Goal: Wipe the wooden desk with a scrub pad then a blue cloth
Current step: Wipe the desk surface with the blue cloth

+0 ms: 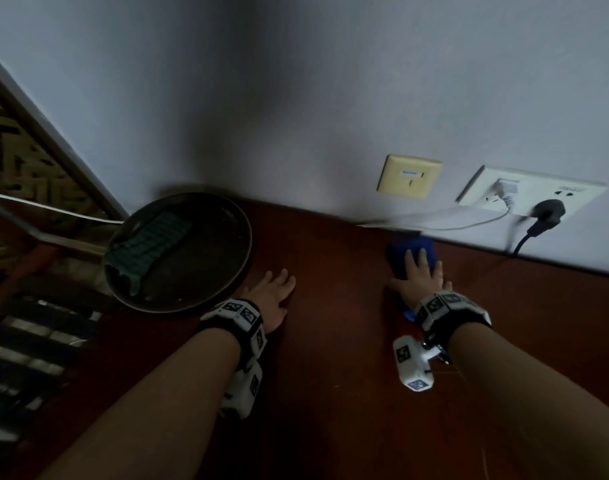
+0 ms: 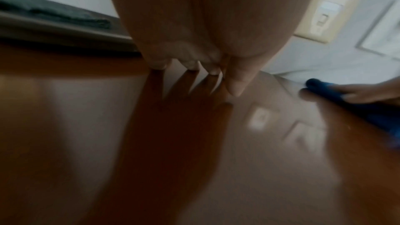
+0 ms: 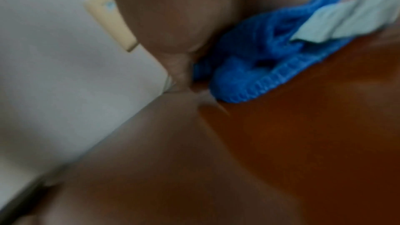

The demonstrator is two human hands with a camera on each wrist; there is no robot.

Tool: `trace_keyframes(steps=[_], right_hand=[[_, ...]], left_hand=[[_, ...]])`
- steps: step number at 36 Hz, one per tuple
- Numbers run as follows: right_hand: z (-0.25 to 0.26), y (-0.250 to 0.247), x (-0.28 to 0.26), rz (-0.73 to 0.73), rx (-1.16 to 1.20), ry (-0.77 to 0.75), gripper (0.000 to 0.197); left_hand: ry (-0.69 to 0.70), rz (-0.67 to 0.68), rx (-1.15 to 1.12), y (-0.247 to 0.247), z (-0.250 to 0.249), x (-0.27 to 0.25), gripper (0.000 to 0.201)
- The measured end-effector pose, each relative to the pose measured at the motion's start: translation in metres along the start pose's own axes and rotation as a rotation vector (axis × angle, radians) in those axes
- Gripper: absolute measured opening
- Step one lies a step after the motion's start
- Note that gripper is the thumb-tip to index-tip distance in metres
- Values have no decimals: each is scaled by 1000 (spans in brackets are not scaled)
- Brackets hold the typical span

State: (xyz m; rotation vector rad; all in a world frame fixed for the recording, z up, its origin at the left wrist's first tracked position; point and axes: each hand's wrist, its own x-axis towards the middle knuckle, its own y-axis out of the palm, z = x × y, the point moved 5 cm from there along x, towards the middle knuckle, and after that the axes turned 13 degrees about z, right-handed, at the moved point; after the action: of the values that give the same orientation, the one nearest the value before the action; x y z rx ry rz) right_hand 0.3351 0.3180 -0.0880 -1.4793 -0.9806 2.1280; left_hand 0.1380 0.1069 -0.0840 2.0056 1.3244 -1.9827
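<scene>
My right hand (image 1: 421,271) lies flat with straight fingers on a blue cloth (image 1: 398,252), pressing it onto the reddish-brown wooden desk (image 1: 337,341) close to the wall. The right wrist view is blurred and shows the blue cloth (image 3: 255,67) bunched under the palm with a pale label on it. My left hand (image 1: 275,289) rests flat on the desk beside a round dark pan (image 1: 227,271), fingers straight, holding nothing; its fingertips (image 2: 234,90) touch the glossy desk (image 2: 259,160). A dark green scrub pad (image 1: 147,247) lies inside the pan.
The grey wall (image 1: 296,98) stands right behind the desk. It carries a cream socket plate (image 1: 408,176) and a white outlet panel (image 1: 531,194) with a white cable and a black plug (image 1: 545,211). The desk's left edge drops to a patterned floor (image 1: 26,341).
</scene>
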Motion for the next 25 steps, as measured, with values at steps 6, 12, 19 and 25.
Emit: trace_keyframes(steps=[6,12,19,25], right_hand=[[51,43,-24,58,-267,-274,69],[59,78,-67,121,-416,-549,60],[56,114,-114,263,-406,-748,63],[50,148,-147,343,-356,-839,72]], left_hand=[[38,37,-71,-7,-1,-10,64],[87,-49,-103,-4,0,-30,62],[64,3,-27,39,6,-44,76],[44,46,-18,63,14,-63,87]])
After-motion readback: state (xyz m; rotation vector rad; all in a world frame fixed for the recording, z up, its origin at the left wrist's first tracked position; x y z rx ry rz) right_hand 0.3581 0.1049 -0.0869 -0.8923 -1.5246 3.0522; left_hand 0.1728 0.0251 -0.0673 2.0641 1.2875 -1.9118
